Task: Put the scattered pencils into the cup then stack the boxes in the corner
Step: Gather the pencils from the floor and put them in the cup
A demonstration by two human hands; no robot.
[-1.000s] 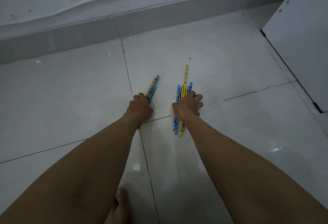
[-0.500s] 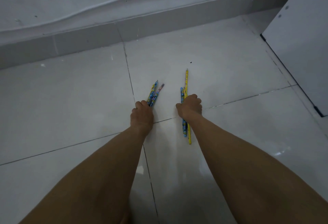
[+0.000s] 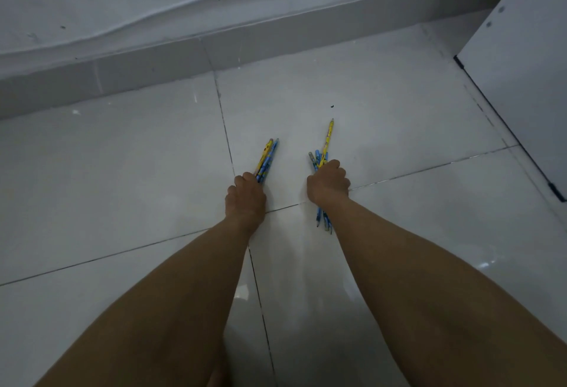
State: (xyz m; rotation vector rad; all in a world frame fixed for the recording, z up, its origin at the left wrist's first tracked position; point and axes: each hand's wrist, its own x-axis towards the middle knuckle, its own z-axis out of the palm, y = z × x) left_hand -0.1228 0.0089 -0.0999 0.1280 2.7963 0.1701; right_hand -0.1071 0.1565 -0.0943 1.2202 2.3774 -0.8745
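The left hand (image 3: 245, 194) rests on the floor (image 3: 122, 171) right at the grout line (image 3: 429, 168). Its fingers are curled tight round a few blue and yellow pencils (image 3: 266, 159), whose free ends lie just beyond the line on the skirting (image 3: 153, 58) side. The right hand (image 3: 328, 182), also on the line and a little apart, is fisted round a bigger bunch (image 3: 326, 144). One yellow pencil reaches farthest past the line, and blue ends stick out on the near side, under the wrist.
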